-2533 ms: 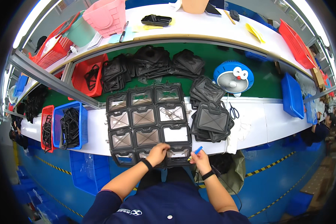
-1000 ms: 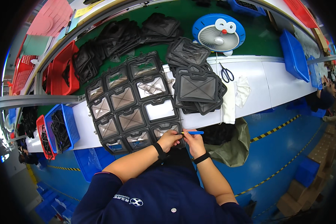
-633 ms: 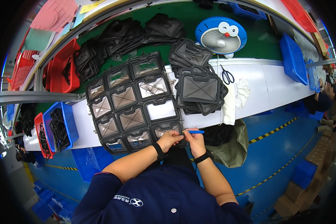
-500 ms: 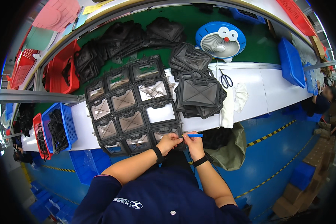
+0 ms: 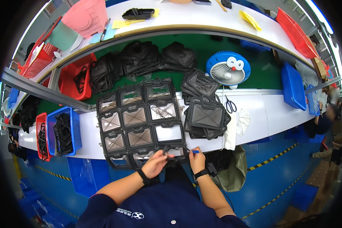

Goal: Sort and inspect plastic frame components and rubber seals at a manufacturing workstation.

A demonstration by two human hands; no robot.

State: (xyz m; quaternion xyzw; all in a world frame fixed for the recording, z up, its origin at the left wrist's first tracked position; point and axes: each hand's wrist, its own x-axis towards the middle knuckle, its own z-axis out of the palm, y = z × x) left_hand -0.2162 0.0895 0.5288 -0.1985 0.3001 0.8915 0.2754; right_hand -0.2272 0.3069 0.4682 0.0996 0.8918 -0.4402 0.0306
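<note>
Currently, head view: R hand (image 5: pixel 197 161) clenched on blue tool (image 5: pixel 195 151), just off near R corner of black frame grid (image 5: pixel 136 128) on white bench (image 5: pixel 254 123); L hand (image 5: pixel 154 165) seems to pinch small dark piece (image 5: pixel 166 149), blurred. Loose frames (image 5: pixel 207 114) stacked to R, prob. done; grid's look joined, prob. pending. Total left: can't tell.

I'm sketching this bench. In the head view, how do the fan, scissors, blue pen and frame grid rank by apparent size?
Largest to smallest:
Frame grid
Fan
Scissors
Blue pen, counting only its visible part; the right hand hides some.
</note>
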